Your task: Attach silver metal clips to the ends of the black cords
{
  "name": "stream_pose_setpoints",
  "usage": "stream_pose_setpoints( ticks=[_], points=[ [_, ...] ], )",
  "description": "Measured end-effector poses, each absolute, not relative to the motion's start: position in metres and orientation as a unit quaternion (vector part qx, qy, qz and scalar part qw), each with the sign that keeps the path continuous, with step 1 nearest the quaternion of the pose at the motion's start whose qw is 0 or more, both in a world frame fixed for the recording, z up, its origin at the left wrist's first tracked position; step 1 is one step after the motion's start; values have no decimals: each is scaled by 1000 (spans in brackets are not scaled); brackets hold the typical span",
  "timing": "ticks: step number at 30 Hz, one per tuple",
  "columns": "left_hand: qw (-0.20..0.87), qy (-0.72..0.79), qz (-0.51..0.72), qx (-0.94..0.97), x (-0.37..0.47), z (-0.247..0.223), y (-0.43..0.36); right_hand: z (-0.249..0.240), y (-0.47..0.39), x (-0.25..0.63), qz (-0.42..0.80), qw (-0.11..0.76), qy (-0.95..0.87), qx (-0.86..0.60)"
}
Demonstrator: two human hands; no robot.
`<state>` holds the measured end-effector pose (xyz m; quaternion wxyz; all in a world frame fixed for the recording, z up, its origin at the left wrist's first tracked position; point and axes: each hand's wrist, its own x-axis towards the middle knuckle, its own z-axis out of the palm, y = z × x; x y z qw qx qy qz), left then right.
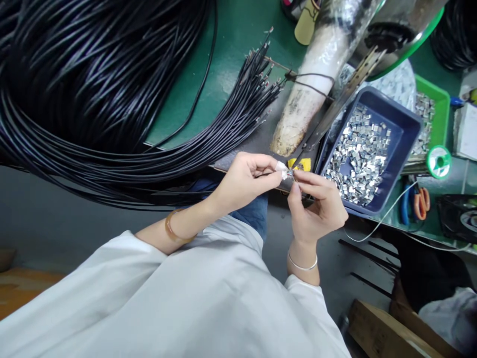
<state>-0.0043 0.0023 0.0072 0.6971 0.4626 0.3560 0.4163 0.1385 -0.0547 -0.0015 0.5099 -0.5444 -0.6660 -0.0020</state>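
Filling ten o'clock, as read from the cable end point(291, 173) at mid-view, a large coil of black cable point(93, 74) lies on the green bench point(227, 30). A disc with a green rim point(404, 20) stands toward two, partly out of view. From one o'clock a plastic-wrapped white cylinder point(316, 84) slants in, its blunt foot near the work. A blue tray point(398, 122) of small metal clips point(359, 159) sits at three o'clock, and a fan of cable tips point(238, 119) at eleven. A perforated metal strip point(348, 94) slopes down from the disc — strip and cylinder both crowd the space just beyond the hands.

The left hand point(248, 176) grips the cable end between thumb and forefinger, with white wrapping at its fingertips. The right hand point(316, 201) pinches it from the opposite side. A green tray point(441, 102) lies past the blue one, toward half past two. Blue- and orange-handled tools point(421, 203) and a small spool point(438, 162) rest near three, well apart. A yellow piece point(301, 164) shows just beside the fingertips, at two. Smallest is the cable end, between both hands — fingers cover part of it, and its detail cannot be read.
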Motion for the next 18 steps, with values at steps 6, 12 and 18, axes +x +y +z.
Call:
stream_pose_setpoints(
  ticks=[6,12,18],
  points=[
    [686,366,433,456,-1,7,5,-1,-52,137,-8,495,-661,-564],
    [680,370,437,458,-1,9,5,7,-52,134,30,499,-640,-584],
    [691,370,424,454,-2,9,5,9,-54,135,55,508,-644,-570]
  ],
)
